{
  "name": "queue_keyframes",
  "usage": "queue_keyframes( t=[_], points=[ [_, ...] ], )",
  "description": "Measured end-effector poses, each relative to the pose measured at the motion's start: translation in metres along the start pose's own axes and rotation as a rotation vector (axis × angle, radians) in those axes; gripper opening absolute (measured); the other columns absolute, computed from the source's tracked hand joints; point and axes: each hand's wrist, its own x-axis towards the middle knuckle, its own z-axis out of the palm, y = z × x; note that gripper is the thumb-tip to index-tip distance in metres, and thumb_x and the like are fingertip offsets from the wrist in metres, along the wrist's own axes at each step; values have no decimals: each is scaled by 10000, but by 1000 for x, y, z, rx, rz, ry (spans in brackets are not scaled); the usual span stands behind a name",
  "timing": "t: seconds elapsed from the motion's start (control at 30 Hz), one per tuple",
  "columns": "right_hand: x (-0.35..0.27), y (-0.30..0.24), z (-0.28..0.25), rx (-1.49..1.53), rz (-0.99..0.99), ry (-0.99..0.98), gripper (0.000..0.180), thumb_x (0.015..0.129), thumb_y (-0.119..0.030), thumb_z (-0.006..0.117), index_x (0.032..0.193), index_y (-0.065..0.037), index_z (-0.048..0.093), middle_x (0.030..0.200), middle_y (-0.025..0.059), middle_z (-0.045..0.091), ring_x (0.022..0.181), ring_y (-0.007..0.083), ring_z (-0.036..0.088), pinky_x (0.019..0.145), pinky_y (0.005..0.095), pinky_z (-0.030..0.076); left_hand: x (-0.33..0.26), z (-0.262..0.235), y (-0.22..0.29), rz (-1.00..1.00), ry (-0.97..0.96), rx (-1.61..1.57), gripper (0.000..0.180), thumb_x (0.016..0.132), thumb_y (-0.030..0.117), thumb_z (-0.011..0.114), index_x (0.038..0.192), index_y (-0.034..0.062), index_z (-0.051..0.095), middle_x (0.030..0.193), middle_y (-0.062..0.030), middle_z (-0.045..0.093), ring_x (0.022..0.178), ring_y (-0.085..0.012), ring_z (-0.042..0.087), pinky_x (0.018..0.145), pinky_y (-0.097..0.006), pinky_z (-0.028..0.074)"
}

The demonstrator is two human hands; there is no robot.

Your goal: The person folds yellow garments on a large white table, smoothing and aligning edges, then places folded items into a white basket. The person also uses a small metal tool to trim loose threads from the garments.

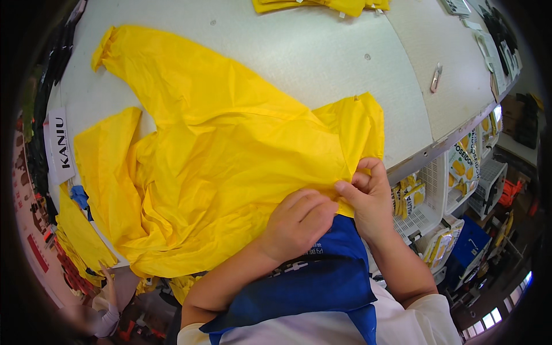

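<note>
A yellow rain jacket (230, 155) of thin, slightly shiny fabric lies spread and wrinkled over the table in front of me. One sleeve stretches to the far left and ends in a gathered cuff. At the jacket's near right edge, my left hand (302, 223) has its fingers curled in a pinch on the fabric. Just right of it, my right hand (371, 198) pinches the same edge between thumb and fingers. The hands are close together, and the exact bit of cloth between the fingertips is partly hidden.
Thread snips (436, 78) lie on the table's right side. Folded yellow pieces (322, 4) are at the far edge. White plastic baskets (422, 221) with bagged yellow goods stand below the right edge. At lower left, another person's arm (109, 287) reaches towards yellow cloth.
</note>
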Motion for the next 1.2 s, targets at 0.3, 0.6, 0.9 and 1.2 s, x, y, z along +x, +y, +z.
queue_keyframes(
  t=[0.3,0.6,0.9,1.2],
  points=[
    [-2,-12,-6,-29,-78,-100,411,827,68,606,1137,-79,378,856,56,626,768,85,583,696,205,451,4,-9,7,69,65,6,255,669,-26,716,901,47,639,823,-86,603,721,-273,592,622,-336,493],
    [-21,-22,-13,-267,-243,-132,345,862,64,510,1153,-63,377,830,71,624,789,107,595,764,224,465,-8,-27,21,169,-42,99,178,746,88,684,920,77,647,860,-77,621,775,-275,598,672,-350,484],
    [-33,-28,-21,-204,-244,-227,340,853,93,359,1158,-56,378,1018,170,635,921,182,624,823,270,488,14,-14,45,-66,-123,372,226,790,249,687,954,115,609,798,-71,618,771,-248,615,662,-350,488],
    [-37,-21,-21,-402,-377,-290,362,843,102,387,1165,-63,375,1079,155,626,922,167,623,775,257,476,10,-10,40,-220,-32,269,129,852,186,605,902,80,550,749,-130,623,695,-308,625,607,-412,487]
  ],
)
